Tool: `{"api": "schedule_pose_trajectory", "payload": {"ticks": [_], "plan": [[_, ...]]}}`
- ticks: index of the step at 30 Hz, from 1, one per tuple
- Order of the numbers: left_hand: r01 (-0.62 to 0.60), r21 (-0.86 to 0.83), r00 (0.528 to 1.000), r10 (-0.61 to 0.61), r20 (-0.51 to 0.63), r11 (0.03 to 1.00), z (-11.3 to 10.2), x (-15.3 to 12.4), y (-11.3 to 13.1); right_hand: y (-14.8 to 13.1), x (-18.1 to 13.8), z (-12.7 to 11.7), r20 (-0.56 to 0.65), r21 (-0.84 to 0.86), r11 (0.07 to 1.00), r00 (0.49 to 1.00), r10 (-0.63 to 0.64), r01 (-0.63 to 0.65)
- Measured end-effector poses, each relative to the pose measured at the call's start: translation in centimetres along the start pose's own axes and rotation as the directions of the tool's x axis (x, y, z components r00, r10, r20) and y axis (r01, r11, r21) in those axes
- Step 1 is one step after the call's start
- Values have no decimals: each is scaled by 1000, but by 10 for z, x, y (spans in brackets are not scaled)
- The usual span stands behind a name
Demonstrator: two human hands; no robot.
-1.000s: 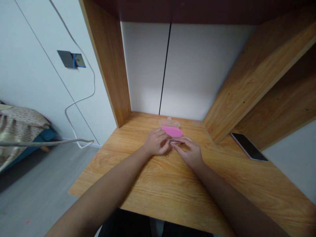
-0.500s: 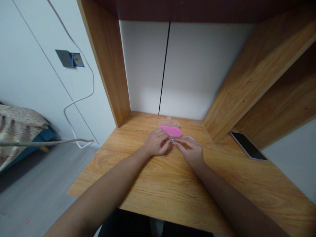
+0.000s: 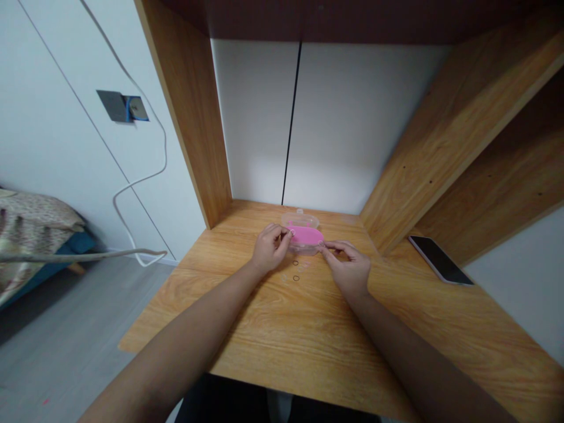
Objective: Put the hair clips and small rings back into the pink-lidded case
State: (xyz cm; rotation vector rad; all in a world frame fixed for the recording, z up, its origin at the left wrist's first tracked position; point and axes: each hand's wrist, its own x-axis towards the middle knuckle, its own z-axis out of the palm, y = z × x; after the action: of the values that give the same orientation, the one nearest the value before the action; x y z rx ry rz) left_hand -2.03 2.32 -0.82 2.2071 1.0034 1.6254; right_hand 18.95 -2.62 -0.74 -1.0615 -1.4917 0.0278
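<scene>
My left hand (image 3: 268, 248) is closed in a pinch on a small white ring-shaped band (image 3: 292, 233) at the left end of a pink oval tray (image 3: 307, 236). At the tray's right end, the thumb and index finger of my right hand (image 3: 349, 267) pinch another small pale ring-shaped band (image 3: 321, 243). The tray sits in a clear plastic box (image 3: 304, 251), whose clear lid (image 3: 305, 220) lies open behind it. In front of the box, a small dark ring (image 3: 296, 278) and a second dark ring (image 3: 295, 262) lie on the wood, with faint pinkish bands (image 3: 305, 265) close by.
A phone (image 3: 440, 260) lies on the wooden desk (image 3: 273, 329) at the right. Wooden side panels (image 3: 185, 117) and a white back wall (image 3: 259, 123) enclose the desk. A white cable (image 3: 165, 141) hangs at the left, near an open wall socket (image 3: 137, 108).
My hands have moved apart from their meeting point in front of the tray, each with a pale band. More of the tray, the clear box and a second dark ring now show.
</scene>
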Motion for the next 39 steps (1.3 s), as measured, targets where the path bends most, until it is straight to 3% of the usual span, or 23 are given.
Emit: {"api": "schedule_pose_trajectory", "payload": {"ticks": [9,16,23,39], "plan": [[-9,8,999,9,33,1000,1,-1,2,-2,1,0,88,24,998,994,-66,64],[-190,21,954,180,240,982,1,-1,9,-10,3,0,184,78,979,963,-197,186],[-347,54,896,314,313,937,2,-2,12,-7,2,2,228,92,968,941,-250,235],[-336,48,897,304,321,941,1,-1,14,-9,1,1,274,76,956,916,-294,284]]}}
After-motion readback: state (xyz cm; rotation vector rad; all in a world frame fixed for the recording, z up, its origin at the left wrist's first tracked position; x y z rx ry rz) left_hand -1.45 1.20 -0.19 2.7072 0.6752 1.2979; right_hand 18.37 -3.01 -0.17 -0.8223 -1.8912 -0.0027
